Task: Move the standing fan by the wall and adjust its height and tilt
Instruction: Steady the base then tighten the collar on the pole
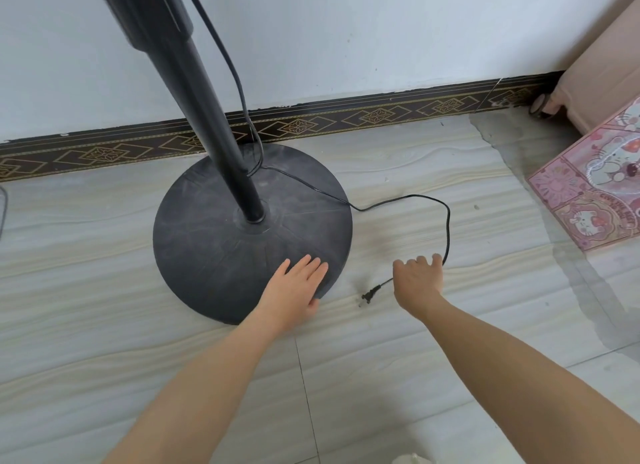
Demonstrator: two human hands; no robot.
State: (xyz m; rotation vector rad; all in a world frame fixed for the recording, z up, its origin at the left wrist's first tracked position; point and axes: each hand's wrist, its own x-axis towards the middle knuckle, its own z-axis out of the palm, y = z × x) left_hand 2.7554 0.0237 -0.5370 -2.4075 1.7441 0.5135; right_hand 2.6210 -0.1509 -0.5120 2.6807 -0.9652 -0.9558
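Note:
The standing fan's round black base (207,242) rests on the tiled floor close to the white wall (346,31). Its black pole (221,145) rises up out of the frame, so the fan head is hidden. My left hand (294,287) lies on the base's near right rim, fingers on top and thumb under the edge. A thin black power cord (398,200) runs off the base in a loop across the floor. My right hand (419,280) is closed over the cord near its end, and the plug (369,295) lies on the floor just left of it.
A dark patterned skirting board (346,117) runs along the wall's foot. A pink box-like piece on a castor (588,76) stands at the far right, with a pink cartoon mat (595,186) in front of it. Grey wood-grain floor tiles (104,290) surround the fan.

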